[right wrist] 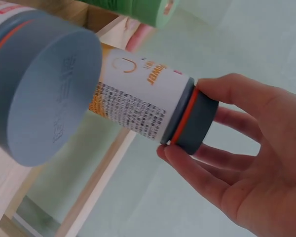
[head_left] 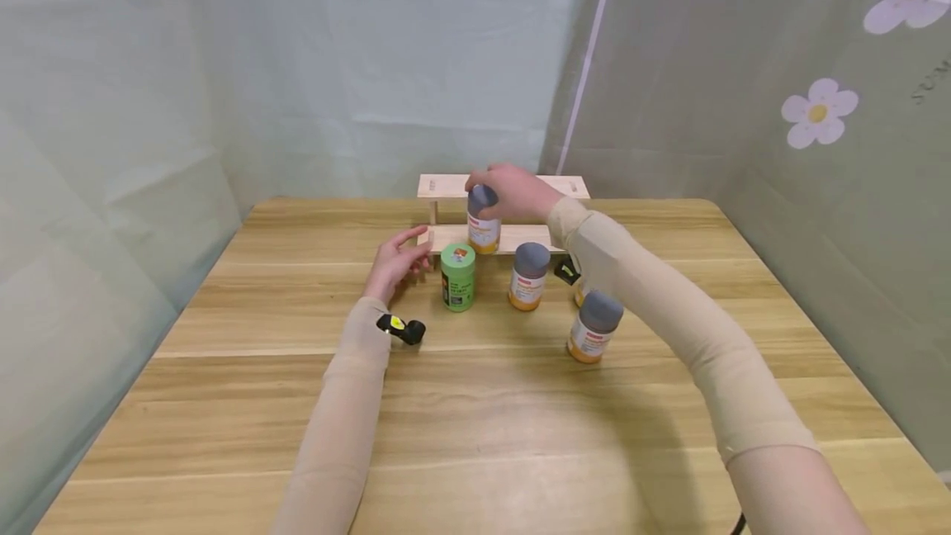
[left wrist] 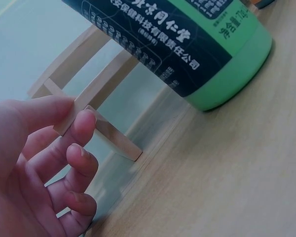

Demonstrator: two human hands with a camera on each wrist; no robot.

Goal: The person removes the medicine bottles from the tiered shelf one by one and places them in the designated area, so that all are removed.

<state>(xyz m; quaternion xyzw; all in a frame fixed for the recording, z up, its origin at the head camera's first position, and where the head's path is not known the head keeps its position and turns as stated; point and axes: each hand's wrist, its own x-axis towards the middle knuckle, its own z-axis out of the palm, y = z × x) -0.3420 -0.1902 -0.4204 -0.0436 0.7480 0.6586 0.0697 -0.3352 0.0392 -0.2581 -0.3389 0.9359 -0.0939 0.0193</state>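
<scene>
My right hand [head_left: 518,191] holds a white-and-orange bottle [head_left: 484,234] by its grey cap, fingers and thumb round the rim in the right wrist view. That bottle is upright at the lower board [head_left: 526,234] of a small two-tier wooden rack [head_left: 447,185]; whether its base touches the board I cannot tell. At the rack's left end, my left hand [head_left: 394,265] pinches the end of the lower board between thumb and forefinger, plain in the left wrist view. A green jar [head_left: 457,277] stands on the table just right of the left hand.
A grey-capped bottle [head_left: 529,276] stands in front of the rack. Another bottle [head_left: 593,327] is nearer and to the right, with one more [head_left: 579,294] mostly hidden behind it and the right forearm. A pale curtain [head_left: 386,64] hangs behind the wooden table [head_left: 475,444].
</scene>
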